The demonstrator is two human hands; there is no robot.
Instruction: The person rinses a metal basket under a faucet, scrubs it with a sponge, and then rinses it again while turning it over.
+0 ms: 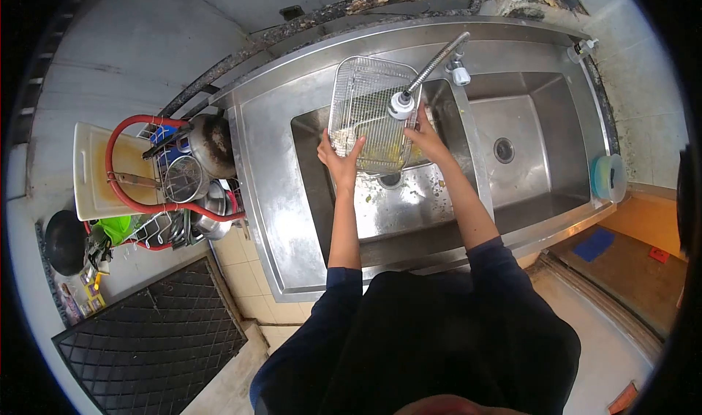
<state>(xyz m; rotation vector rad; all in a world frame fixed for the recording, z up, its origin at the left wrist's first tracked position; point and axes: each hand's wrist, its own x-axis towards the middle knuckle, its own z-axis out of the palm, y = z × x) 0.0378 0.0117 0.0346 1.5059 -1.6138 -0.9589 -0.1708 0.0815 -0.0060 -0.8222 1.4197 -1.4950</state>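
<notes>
A rectangular wire mesh basket (364, 93) is tilted over the left basin of a steel double sink (270, 188). My left hand (338, 155) grips the basket's near left edge. My right hand (424, 136) holds its right side, just below the white spray head (401, 105) of a flexible metal faucet hose (437, 62). Yellowish residue shows inside the basket near its lower part. The basin floor under it has a drain (390, 179) and scattered food scraps.
The right basin (512, 152) has its own drain. A green and white sponge (607, 177) sits on the sink's right rim. At left a red-framed rack (157, 170) holds a strainer, pots and a cutting board. A black mesh panel (153, 334) leans on the floor.
</notes>
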